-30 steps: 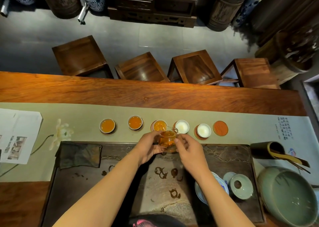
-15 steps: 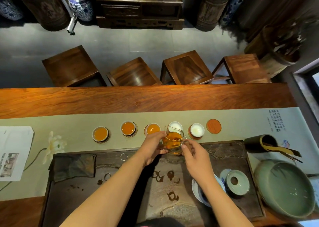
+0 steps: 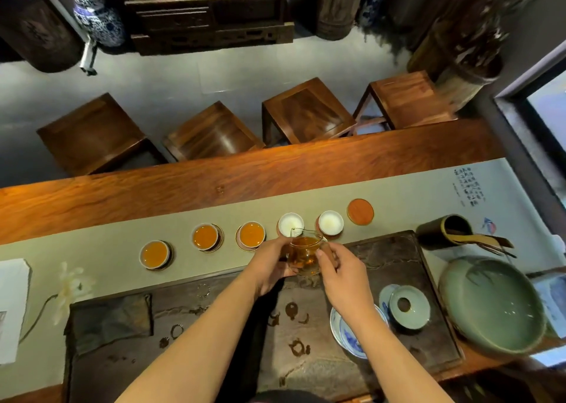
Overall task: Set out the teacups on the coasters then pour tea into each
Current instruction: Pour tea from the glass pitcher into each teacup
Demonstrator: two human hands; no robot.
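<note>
Both hands hold a glass pitcher [image 3: 306,254] of amber tea just in front of the cup row: my left hand [image 3: 271,264] grips its left side, my right hand [image 3: 340,269] its right side. The spout sits at the near rim of the fourth cup [image 3: 290,222], which looks white inside. Three cups to the left hold tea [image 3: 154,254] [image 3: 205,236] [image 3: 251,234]. A fifth cup [image 3: 330,221] is white and empty. At the row's right end lies a bare orange coaster [image 3: 360,211].
A dark tea tray [image 3: 398,258] lies under my arms with a folded cloth [image 3: 113,320], a blue-white saucer [image 3: 349,335] and a celadon lid [image 3: 409,307]. A large green bowl [image 3: 493,307] and a tool holder [image 3: 444,231] stand right. Papers [image 3: 12,304] lie left.
The pitcher has shifted right from the third cup, which now holds tea, to the fourth cup. Both hands went along with it. The camera view tilted.
</note>
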